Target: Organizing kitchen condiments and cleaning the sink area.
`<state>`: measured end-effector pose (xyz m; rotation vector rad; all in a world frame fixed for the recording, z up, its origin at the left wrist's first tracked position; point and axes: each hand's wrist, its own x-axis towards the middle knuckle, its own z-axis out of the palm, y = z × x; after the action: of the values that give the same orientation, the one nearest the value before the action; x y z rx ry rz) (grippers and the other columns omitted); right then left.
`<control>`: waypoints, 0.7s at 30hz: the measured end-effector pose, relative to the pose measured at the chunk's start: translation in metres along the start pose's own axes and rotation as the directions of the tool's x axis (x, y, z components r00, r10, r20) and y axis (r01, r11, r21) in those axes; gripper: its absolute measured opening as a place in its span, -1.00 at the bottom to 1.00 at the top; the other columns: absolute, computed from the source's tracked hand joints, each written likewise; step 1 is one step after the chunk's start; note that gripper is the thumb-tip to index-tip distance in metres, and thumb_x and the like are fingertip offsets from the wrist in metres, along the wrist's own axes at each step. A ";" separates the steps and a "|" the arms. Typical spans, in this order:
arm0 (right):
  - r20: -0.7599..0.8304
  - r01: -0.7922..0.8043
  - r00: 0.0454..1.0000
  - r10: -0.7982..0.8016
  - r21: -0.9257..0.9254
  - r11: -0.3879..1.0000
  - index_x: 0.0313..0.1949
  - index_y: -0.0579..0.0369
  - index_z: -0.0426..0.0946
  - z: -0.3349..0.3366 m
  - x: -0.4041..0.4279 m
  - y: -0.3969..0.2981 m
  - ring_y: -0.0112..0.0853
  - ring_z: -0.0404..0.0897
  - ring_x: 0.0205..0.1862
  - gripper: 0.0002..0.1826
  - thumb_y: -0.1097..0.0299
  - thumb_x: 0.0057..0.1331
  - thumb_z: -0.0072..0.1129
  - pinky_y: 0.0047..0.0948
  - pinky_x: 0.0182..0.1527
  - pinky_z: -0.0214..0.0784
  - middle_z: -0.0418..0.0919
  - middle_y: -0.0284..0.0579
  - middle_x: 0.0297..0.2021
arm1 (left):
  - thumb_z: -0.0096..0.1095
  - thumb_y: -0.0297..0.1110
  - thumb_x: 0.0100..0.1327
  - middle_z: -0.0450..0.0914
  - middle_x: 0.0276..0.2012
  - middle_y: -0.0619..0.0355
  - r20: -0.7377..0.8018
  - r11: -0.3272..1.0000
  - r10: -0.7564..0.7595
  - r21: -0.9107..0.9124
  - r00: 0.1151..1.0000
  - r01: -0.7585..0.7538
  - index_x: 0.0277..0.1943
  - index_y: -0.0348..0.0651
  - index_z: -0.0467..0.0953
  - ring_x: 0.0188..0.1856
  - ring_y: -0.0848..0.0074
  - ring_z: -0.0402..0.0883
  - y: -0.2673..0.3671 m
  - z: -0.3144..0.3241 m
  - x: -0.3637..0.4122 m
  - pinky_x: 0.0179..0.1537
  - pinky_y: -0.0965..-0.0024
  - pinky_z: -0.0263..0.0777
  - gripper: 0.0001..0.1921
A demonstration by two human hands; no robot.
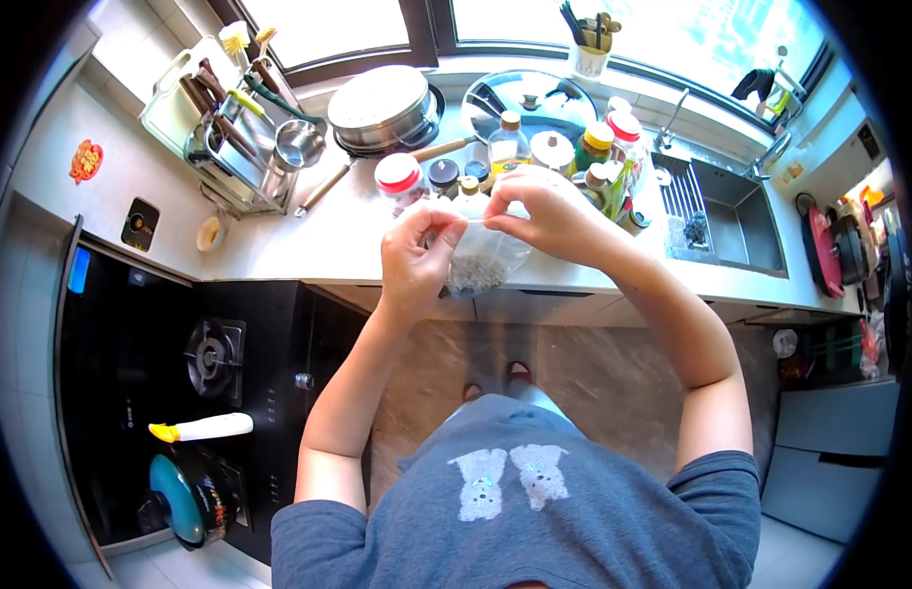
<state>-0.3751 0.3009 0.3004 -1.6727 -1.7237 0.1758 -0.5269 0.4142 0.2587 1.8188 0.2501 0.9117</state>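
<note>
A clear plastic bag hangs from both hands in front of the counter's front edge, with a greyish-brown, grainy dry content settled at its bottom. My left hand pinches the left end of the bag's top edge between thumb and forefinger. At the other end, my right hand pinches the same edge with its thumb and fingers. Just behind the hands stand a red-lidded jar, a dark-lidded jar and an oil bottle with a gold cap. The bag's mouth is partly covered by the fingers.
A steamer pot and a glass pan lid stand at the back. To the left are a knife rack and a black gas hob bearing a teal-lidded pot. A steel sink is at the right, past several bottles.
</note>
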 end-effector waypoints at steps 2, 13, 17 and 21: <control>0.019 0.031 0.999 -0.031 -0.021 0.999 -0.47 0.17 0.55 -0.002 0.001 -0.002 -0.22 0.49 -0.34 -0.91 0.43 0.06 0.18 -0.30 -0.22 0.30 0.53 -0.06 -0.51 | 0.21 -0.61 0.09 0.48 -0.50 0.19 -0.012 1.000 0.021 0.003 1.000 -0.021 -0.41 -0.33 0.48 -0.44 0.61 0.43 0.002 -0.001 0.000 -0.35 0.58 0.31 -0.96; 0.031 -0.027 0.999 0.037 -0.284 0.958 -0.47 0.17 0.50 -0.001 -0.011 0.016 -0.23 0.46 -0.22 -0.91 0.43 0.09 0.19 -0.31 -0.15 0.29 0.51 -0.09 -0.38 | 0.21 -0.61 0.10 0.47 -0.51 0.19 -0.077 1.000 0.002 -0.003 0.997 -0.002 -0.41 -0.33 0.47 -0.45 0.64 0.40 -0.007 -0.018 0.001 -0.36 0.61 0.28 -0.95; 0.037 -0.103 0.993 0.115 -0.233 0.967 -0.39 0.16 0.51 -0.003 -0.023 0.039 -0.24 0.46 -0.16 -0.94 0.49 0.11 0.12 -0.31 -0.09 0.29 0.51 -0.12 -0.30 | 0.17 -0.59 0.16 0.49 -0.47 0.24 -0.116 0.996 -0.057 -0.070 0.992 0.049 -0.39 -0.31 0.47 -0.43 0.71 0.40 -0.014 -0.029 0.004 -0.35 0.65 0.30 -0.97; -0.187 0.015 0.982 -0.026 -0.059 0.998 -0.29 0.11 0.52 0.005 -0.018 0.033 -0.20 0.43 -0.06 -0.85 0.54 0.11 0.06 -0.34 0.01 0.26 0.49 -0.07 -0.26 | 0.20 -0.56 0.15 0.48 -0.46 0.25 -0.086 1.000 -0.029 0.001 0.996 0.029 -0.37 -0.30 0.47 -0.39 0.71 0.44 -0.016 -0.032 0.006 -0.32 0.65 0.32 -0.95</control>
<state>-0.3523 0.2914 0.2714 -1.6556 -1.6169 -0.0408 -0.5405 0.4470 0.2532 1.7756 0.3309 0.9702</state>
